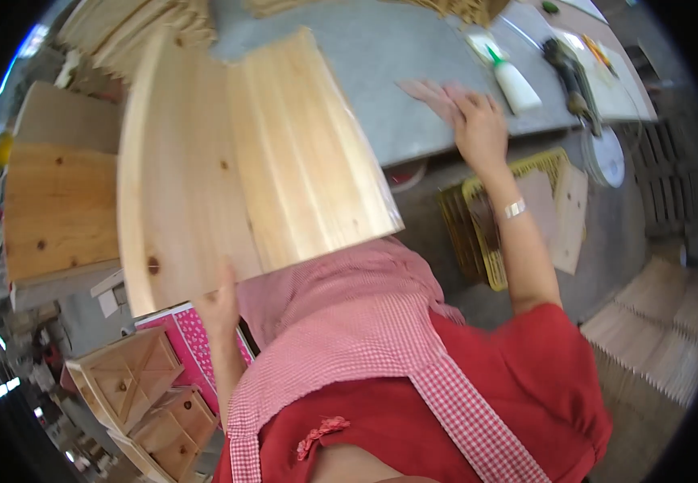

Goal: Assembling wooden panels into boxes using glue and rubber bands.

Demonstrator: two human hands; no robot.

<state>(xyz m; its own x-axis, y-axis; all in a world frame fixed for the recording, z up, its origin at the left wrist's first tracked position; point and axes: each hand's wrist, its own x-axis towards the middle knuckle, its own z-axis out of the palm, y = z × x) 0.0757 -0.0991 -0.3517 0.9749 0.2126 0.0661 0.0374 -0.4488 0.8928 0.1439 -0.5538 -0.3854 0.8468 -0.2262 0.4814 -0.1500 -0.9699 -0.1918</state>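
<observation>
Wooden board (240, 161), broad and pale, tilted up before the apron (349, 314) and reaching out over the grey table (373, 97), with contact against the tabletop impossible to tell. Gripped at the near edge in the left hand (218, 310), thumb against the upper face, with most of the board beyond and above that hand. Well apart from the board, to its right, the right hand (482, 133), with fingers closed around a thin, pinkish, blurred piece (433, 101) of unclear material. Two flat strips in the board, joined along a lengthwise seam: duller and dotted with dark knots on the left, glossier and streaked with straight grain on the right, plus a light, narrow lip along the left side and a stepped far edge. Near the right hand, on the table, a smooth white bottle (516, 87) with a pointed green tip, and farther right a dark power tool (568, 84). Below the table edge, a yellow plastic crate (490, 233) beside flat wooden pieces. At left, a knotty, orange-toned panel (63, 209); at lower left, boxy pieces (128, 374) of knotted wood. Red-and-white checked cloth in the apron, over a plain red top (518, 362).
</observation>
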